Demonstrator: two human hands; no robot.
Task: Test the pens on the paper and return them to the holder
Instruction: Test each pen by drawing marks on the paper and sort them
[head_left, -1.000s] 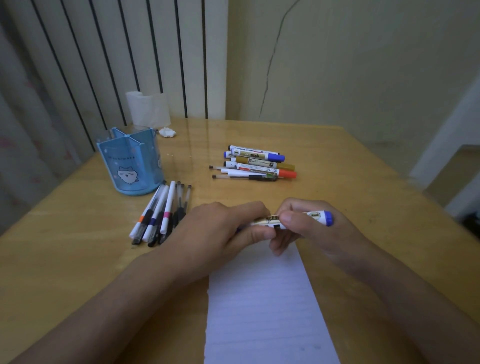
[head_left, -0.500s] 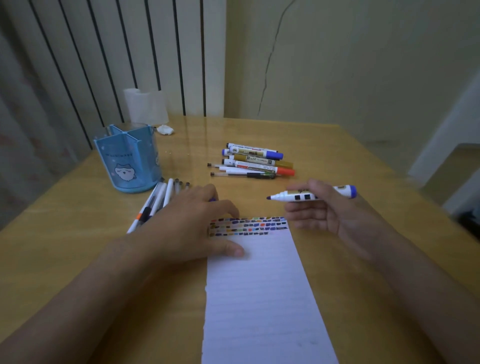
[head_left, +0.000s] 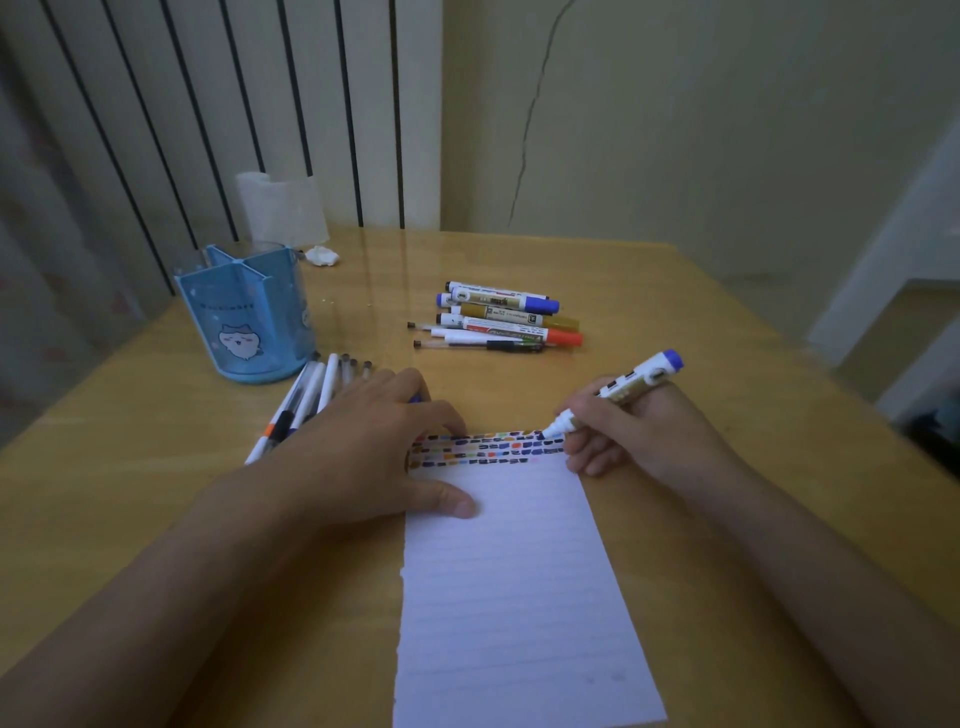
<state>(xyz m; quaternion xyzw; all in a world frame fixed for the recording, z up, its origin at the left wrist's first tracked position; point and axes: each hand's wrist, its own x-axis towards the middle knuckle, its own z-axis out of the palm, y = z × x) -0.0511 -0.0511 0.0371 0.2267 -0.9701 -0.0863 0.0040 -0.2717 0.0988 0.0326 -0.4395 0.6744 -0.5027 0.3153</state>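
The scene is dim and flat, with a cool bluish cast and soft grain. A pale sheen of glare runs down the far part of the tabletop (head_left: 363, 270), mirroring the striped wall behind. Shadows are faint and diffuse, darkest under the left hand (head_left: 374, 447). Wide-angle distortion bends the edges; the corners darken and smear, especially at the left and right margins

Plain home room, wooden table (head_left: 675, 312), cracked painted wall (head_left: 675, 130), cartoon pen holder (head_left: 249, 322), tissue roll (head_left: 283, 208)

Cracked wall (head_left: 675, 130), possibly curtain (head_left: 182, 130).
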